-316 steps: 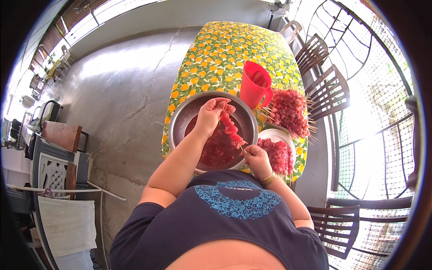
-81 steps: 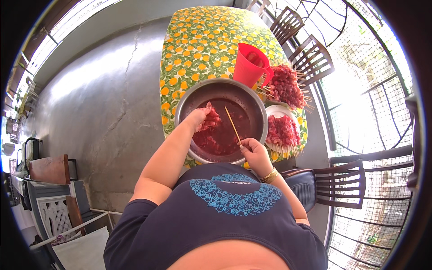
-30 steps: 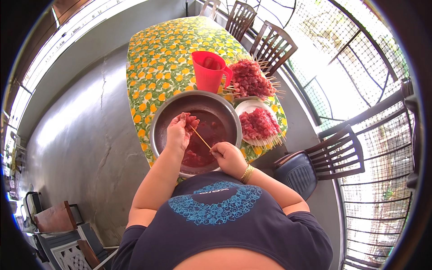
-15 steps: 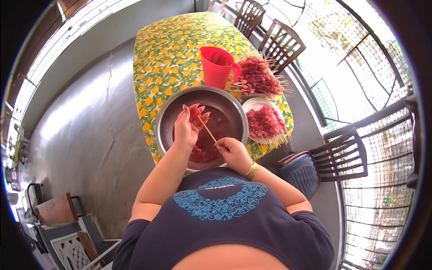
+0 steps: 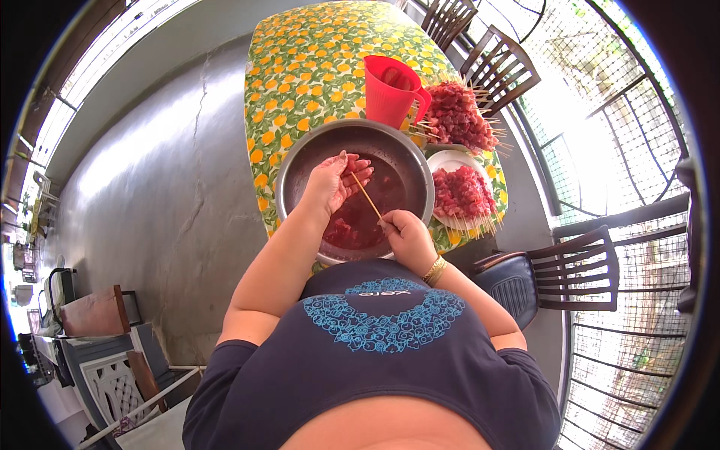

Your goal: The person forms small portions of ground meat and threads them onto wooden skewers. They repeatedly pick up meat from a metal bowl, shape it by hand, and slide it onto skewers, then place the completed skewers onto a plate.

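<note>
My right hand [image 5: 407, 236] pinches the lower end of a thin wooden skewer [image 5: 365, 193] over the right side of a wide metal basin [image 5: 292, 169]. The skewer slants up and left to my left hand [image 5: 341, 182], which is turned palm up with curled, red-wet fingers around its far end. What lies in those fingers is too small to make out. Reddish liquid and chunks of raw meat [image 5: 346, 234] fill the bottom of the basin. Just right of it, skewered raw meat [image 5: 463, 191] is heaped on a white plate [image 5: 444, 159].
Beyond the basin stands a red plastic pitcher [image 5: 390, 94]. A larger pile of meat skewers [image 5: 459, 116] lies to its right, sticks pointing outward. The table wears a lemon-patterned cloth [image 5: 300, 75]. Dark wooden chairs [image 5: 574, 266] line the right side by a grilled window.
The view has shifted, so the table and basin appear further right and higher. My left hand's fingers look a little more spread; the right hand keeps its pinch on the skewer.
</note>
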The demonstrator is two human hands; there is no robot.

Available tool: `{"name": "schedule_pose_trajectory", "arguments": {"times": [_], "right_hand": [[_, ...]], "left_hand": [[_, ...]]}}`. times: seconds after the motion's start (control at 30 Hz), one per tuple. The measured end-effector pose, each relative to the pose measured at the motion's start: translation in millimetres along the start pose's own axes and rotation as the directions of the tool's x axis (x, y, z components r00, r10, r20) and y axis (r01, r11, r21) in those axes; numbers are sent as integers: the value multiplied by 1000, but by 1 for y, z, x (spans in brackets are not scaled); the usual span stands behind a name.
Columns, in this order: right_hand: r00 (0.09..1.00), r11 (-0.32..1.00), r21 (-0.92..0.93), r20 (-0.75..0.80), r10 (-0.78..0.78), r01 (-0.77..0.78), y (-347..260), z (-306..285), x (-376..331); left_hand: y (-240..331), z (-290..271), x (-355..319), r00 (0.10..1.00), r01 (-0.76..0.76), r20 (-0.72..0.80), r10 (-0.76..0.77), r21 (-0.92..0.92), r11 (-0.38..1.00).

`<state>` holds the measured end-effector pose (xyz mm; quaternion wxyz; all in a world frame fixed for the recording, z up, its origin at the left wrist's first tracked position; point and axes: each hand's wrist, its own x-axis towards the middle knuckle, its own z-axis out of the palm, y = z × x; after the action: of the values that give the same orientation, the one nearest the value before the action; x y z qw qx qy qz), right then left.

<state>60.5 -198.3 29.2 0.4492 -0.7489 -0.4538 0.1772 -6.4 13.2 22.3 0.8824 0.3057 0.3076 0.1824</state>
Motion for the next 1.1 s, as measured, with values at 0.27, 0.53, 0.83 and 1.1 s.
{"name": "schedule_pose_trajectory", "arguments": {"times": [0.27, 0.53, 0.83, 1.1], "right_hand": [[963, 925, 271, 116, 242, -265, -5, -4, 5], [963, 896, 369, -7, 268, -247, 26, -3, -3], [934, 918, 254, -112, 340, -304, 49, -30, -37], [916, 885, 321, -101, 387, -339, 41, -33, -48]], "left_hand": [[-8, 7, 1, 998, 12, 63, -8, -64, 998], [-54, 12, 18, 969, 155, 176, -174, 114, 981], [-53, -69, 131, 893, 138, 20, 450, 938, -317], [-108, -21, 123, 986, -84, 130, 107, 930, -359]]}}
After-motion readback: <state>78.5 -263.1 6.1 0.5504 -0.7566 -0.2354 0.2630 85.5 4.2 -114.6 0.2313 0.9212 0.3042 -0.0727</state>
